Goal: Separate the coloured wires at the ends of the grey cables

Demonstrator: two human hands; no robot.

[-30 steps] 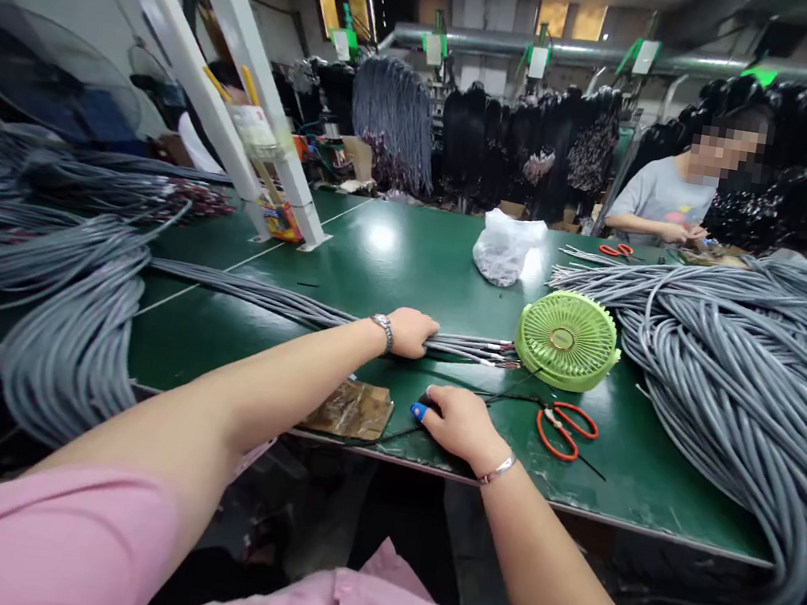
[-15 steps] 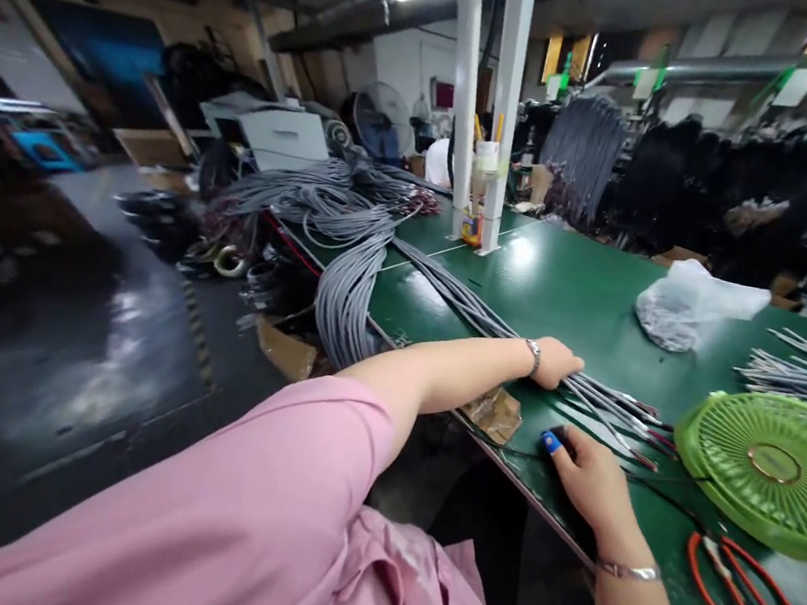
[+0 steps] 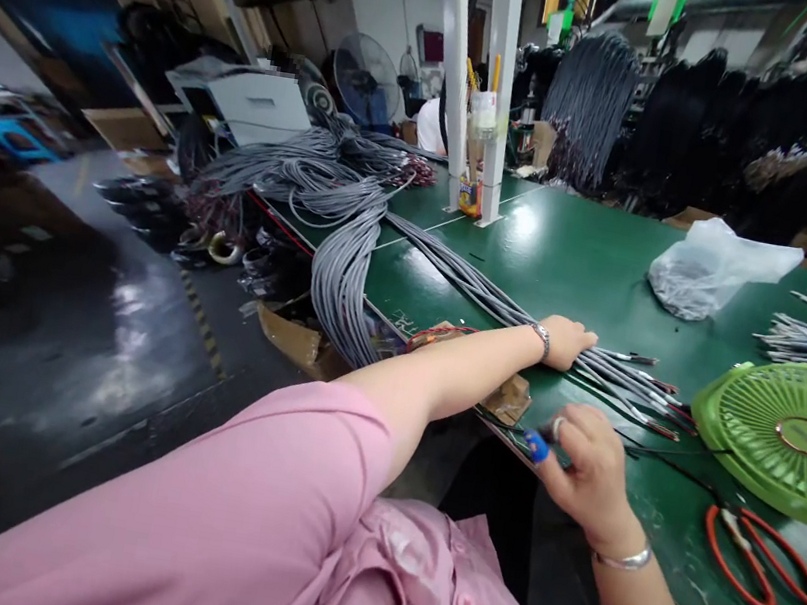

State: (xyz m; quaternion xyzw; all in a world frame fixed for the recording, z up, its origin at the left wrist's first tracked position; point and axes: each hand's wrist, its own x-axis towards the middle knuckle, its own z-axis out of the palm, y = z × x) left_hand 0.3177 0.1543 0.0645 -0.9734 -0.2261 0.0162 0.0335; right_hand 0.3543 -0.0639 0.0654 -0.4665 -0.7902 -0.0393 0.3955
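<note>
Grey cable bundle (image 3: 478, 286) under my left hand (image 3: 565, 345), flat on green table (image 3: 572, 237).

Left fingers lie over the bundle near its stripped ends, partly curled; can't tell how firm. Right hand (image 3: 588, 464), blue wrap on thumb, is half-closed at the near edge, pinching something small and dark, blurred. Green fan (image 3: 800, 438) beside the wire ends; orange-handled scissors (image 3: 752, 557) near it.

Your smooth grey plastic-looking cables (image 3: 468, 277) had a dull sheen, the flat green tabletop (image 3: 569, 257) was glossy (it threw back white glare), and your round light-green fan (image 3: 796, 442) looked like smooth, slightly shiny plastic.
</note>
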